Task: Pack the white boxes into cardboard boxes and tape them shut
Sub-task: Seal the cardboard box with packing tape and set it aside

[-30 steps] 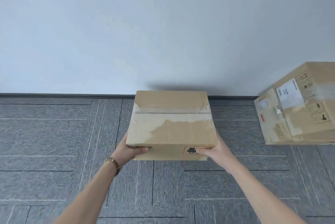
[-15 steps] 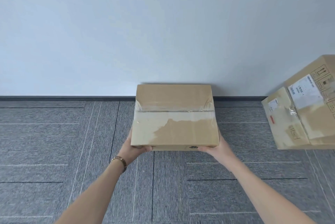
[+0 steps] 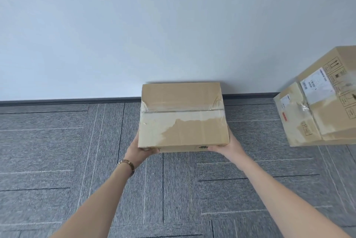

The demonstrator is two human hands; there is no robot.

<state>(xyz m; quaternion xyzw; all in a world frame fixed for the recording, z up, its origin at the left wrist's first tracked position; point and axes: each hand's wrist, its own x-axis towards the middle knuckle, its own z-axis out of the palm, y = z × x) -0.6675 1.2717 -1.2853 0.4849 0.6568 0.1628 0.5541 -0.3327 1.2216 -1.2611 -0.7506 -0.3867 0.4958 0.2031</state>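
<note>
The taped cardboard box sits between the two hands, its far edge against the wall just above the skirting board, its near bottom edge in the grip. Whether it already rests on the carpet or hangs just above it cannot be told.

The left hand grips the near left corner, thumb on the front face and the fingers curled under the bottom edge. The right hand does the same at the near right corner, its fingers wrapped under the edge beside a small dark printed mark. Both sets of fingers are clamped on the box, not spread.

The box is plain brown corrugated board, flat and squarish, low in height. Clear tape runs across the top seam beyond the fingers, wrinkled at both ends where it folds over the sides. A pale, ragged patch nearer the fingers shows where the top paper layer was torn away. The walls look stiff enough to hold shape, but the top flaps would likely dent under pressure, so the bottom corners are the sound place to hold. Two hands at arm's length suggest moderate weight, not heavy. The tape film is probably slippery, the bare board grippy.

Well to the right of the right hand stands a second sealed carton, with a white shipping label and printed handling symbols. The carpet is grey, short-pile tile with thin pale and dark lines.
</note>
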